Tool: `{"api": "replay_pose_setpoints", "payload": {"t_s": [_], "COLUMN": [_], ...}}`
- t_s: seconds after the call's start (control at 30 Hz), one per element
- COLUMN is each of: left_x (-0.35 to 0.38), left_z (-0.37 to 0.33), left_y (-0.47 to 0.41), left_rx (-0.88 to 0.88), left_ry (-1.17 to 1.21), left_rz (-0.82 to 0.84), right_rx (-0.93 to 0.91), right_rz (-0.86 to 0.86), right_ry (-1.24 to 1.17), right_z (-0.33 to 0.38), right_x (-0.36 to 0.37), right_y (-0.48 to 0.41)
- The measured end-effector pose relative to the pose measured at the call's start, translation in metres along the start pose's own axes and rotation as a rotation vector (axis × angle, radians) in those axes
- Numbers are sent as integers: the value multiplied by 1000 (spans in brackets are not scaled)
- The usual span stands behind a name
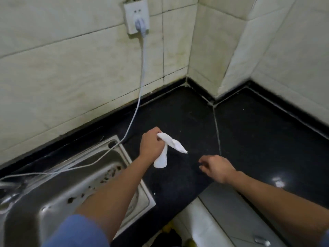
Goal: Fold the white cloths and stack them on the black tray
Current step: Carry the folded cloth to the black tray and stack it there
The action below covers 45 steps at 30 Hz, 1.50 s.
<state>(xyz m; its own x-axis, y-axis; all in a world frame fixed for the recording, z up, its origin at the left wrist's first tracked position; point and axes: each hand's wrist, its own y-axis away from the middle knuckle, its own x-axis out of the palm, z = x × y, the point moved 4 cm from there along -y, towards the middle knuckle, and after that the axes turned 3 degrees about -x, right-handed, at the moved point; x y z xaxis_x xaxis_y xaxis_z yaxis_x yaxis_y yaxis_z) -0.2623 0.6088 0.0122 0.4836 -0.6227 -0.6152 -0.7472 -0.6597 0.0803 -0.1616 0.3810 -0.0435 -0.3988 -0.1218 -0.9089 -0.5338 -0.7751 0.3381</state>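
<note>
A: Left hand (151, 143)?
B: Fingers curled round a crumpled white cloth (169, 140), bunched at the knuckles. It is held in the air above the glossy black stone countertop (178, 113), just right of the stainless steel sink (115, 145).

A: Cloth orientation?
B: Unfolded, draped in two tails from the grip. One tail hangs straight down along the wrist, long axis roughly vertical. The other sticks out to the right and slightly down, tip pointing toward the right hand (218, 167).

A: Right hand?
B: Palm down, fingers loosely bent and relaxed, gripping nothing. It is over the countertop near the front edge, apart from the cloth tip. Can't tell if it touches the stone.

A: Background?
B: White power cable (140, 77) runs from a white wall socket (136, 16) on the cream tiled wall (71, 68) down across the sink rim.
</note>
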Motion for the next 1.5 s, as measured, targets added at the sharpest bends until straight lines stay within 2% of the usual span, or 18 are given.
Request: {"api": "replay_pose_setpoints", "payload": {"t_s": [0.1,0.17,0.27,0.33,0.4,0.57,0.7,0.8,0.87,1.03,1.1,1.2,1.23,1.27,1.4,1.5], "left_x": [34,56,78,81,80,69,80,97,101,77,74,75,75,75,76,78], "left_z": [25,53,94,110,113,107,106,100,96,94,101,116,121,124,125,125], "left_y": [-13,-7,14,20,18,-10,-30,-33,-30,-13,-1,21,26,30,36,35], "left_rx": [13,-20,-77,-115,-136,-197,-357,-355,-372,-456,-506,-605,-627,-639,-605,-585], "left_ry": [-134,-264,-330,-323,-283,-296,-373,-494,-499,-305,-270,-208,-187,-168,-115,-71], "left_rz": [123,310,602,639,559,219,165,226,182,-127,-119,-70,-71,-72,-56,-50], "right_rx": [70,96,104,79,56,33,28,30,4,-53,-75,-113,-113,-96,24,64], "right_rz": [23,55,121,137,126,45,19,134,149,-142,-108,203,250,241,15,89], "right_ry": [6,12,3,-1,-13,-98,-170,-149,-174,-385,-339,-115,-83,-102,-248,-225], "right_z": [-22,-31,-34,-32,-29,-23,-16,-14,-15,-36,-49,-60,-62,-62,-48,-30], "right_x": [-1,4,16,17,14,6,15,32,37,15,17,42,46,44,21,25], "right_y": [-6,-9,-16,-27,-43,-101,-146,-161,-159,-128,-111,-86,-82,-81,-112,-141]}}
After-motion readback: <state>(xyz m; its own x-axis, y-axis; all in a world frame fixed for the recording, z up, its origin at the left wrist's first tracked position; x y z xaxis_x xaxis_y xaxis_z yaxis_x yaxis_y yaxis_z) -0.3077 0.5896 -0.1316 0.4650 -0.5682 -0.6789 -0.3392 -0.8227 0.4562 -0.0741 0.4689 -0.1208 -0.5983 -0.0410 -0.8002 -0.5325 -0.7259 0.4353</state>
